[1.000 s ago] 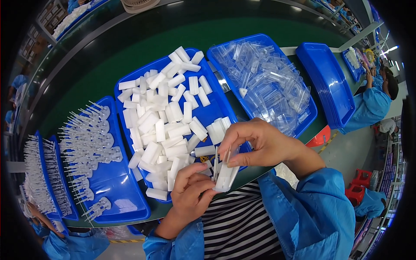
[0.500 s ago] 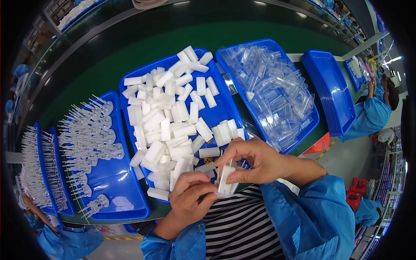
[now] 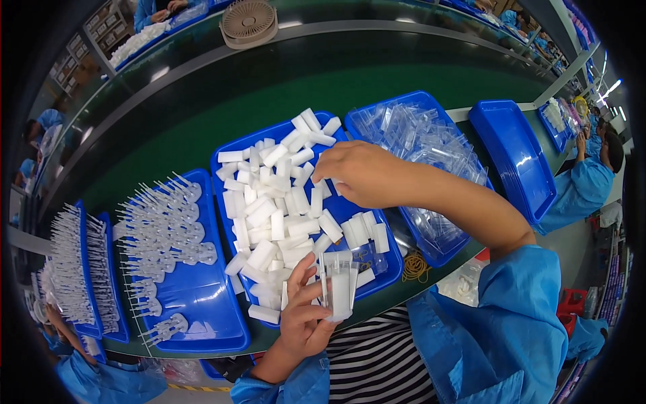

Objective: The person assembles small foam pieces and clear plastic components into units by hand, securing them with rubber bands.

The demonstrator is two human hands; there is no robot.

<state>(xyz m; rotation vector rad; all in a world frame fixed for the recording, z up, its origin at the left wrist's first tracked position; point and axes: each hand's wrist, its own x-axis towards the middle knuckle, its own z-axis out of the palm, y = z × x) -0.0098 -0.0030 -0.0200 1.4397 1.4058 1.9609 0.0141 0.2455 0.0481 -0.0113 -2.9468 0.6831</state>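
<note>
Our left hand's (image 3: 304, 313) fingers are pinching one clear case (image 3: 338, 284) at its lower left, one white block (image 3: 342, 296) sitting inside. Our right hand (image 3: 362, 174), having left the case, is now curling its fingers over one blue tray (image 3: 389, 271) of white blocks (image 3: 269, 209), dozens, overlapping uncountably; we cannot tell whether it is gripping any. Beyond, one fan (image 3: 249, 23) is showing more fully.

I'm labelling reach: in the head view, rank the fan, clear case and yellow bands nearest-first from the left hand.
1. Clear case: held in the left hand.
2. Yellow bands: right of that hand.
3. Fan: far ahead, slightly left.
</note>
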